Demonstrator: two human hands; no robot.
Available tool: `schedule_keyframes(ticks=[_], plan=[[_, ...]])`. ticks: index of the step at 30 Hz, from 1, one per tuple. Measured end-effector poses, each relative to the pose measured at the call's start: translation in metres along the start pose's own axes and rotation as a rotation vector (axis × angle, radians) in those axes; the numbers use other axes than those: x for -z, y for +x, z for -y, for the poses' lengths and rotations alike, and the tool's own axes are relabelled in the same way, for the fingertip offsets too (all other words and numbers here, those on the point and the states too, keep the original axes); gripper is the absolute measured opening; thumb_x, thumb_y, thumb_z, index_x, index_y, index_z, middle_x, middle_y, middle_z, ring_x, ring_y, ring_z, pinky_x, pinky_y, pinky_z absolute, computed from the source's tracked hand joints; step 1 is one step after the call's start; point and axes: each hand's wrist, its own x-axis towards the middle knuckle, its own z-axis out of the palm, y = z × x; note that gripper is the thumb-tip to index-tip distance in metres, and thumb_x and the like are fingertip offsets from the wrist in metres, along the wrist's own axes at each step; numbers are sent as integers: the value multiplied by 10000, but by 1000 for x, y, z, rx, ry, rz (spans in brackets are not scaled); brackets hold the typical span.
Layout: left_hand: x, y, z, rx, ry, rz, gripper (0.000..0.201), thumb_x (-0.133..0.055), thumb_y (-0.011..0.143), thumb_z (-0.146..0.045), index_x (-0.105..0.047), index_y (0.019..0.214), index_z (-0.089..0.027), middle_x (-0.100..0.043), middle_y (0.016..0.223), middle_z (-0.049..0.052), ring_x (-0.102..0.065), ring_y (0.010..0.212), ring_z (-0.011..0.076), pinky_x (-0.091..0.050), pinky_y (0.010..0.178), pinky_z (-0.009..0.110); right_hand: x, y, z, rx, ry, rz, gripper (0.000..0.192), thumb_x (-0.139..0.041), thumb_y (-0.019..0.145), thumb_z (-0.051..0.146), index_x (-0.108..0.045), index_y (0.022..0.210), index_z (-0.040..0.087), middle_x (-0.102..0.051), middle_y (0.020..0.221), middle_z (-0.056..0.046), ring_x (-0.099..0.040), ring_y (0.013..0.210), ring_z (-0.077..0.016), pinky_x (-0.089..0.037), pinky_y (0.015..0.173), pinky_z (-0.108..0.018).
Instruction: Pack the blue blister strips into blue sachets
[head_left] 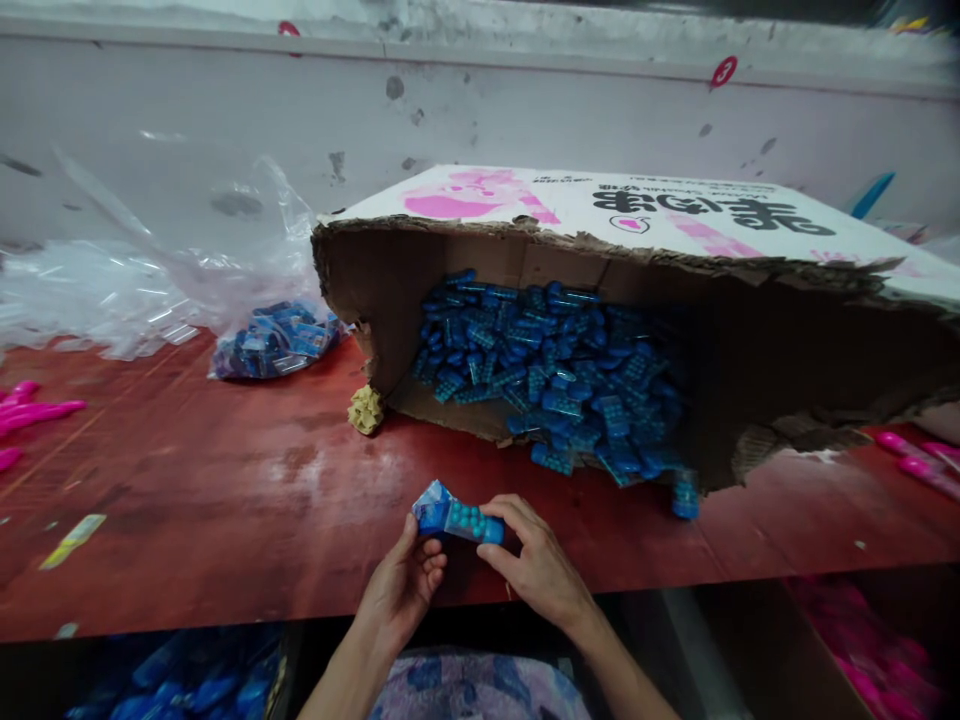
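In front of me, near the table's edge, my left hand (405, 585) pinches a small printed blue wrapper (430, 508) between thumb and fingers. My right hand (544, 565) grips the blue capped end of a small clear bottle (468, 521) filled with round turquoise balls. The bottle's other end meets the wrapper; I cannot tell how far inside it sits. Behind the hands, a torn cardboard box (645, 215) lies on its side, its opening toward me. A heap of similar blue bottles (555, 360) fills its middle, and one bottle (685, 494) stands at its lip.
Left of the box lies a bag of blue wrappers (274, 340), with clear plastic sleeves (97, 295) beyond. A crumpled yellowish lump (366, 410) touches the box corner. Pink pieces (34, 405) lie far left. Below the red table (225, 540), a bin holds blue items (187, 680).
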Motion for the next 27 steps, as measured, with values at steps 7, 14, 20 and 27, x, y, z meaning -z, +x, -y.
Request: schedule_keyframes(ticks=[7, 14, 20, 27], plan=[[-1, -4, -2, -77, 34, 28, 220, -534, 783, -312, -564, 661, -130, -579, 458, 11, -553, 393, 101, -451, 367, 178, 2, -2, 1, -12, 14, 22, 278, -551, 736, 131, -564, 991, 239, -556, 1006, -19, -527, 963, -164, -404, 856, -272], [4, -3, -1, -163, 88, 124, 231, -642, 685, -350, -585, 655, -128, -608, 475, 23, -580, 435, 124, -463, 396, 191, -5, -4, 1, 15, 14, 8, 311, -539, 738, 111, -543, 1020, 242, -539, 1050, -29, -506, 1010, -168, -384, 901, -278], [4, -2, -4, -198, 142, 148, 275, -682, 633, -369, -622, 716, -114, -676, 588, 58, -620, 510, 149, -496, 460, 220, -19, -8, 0, -12, 86, -61, 311, -559, 724, 98, -552, 1003, 235, -553, 1039, -29, -532, 992, -167, -418, 881, -269], [-5, -10, 1, -129, 54, 146, 200, -665, 668, -309, -621, 746, -130, -692, 678, 54, -641, 615, 161, -504, 531, 235, -57, -18, -16, 155, -86, -217, 375, -526, 790, 145, -512, 1150, 246, -544, 1123, -76, -544, 1031, -212, -485, 846, -319]])
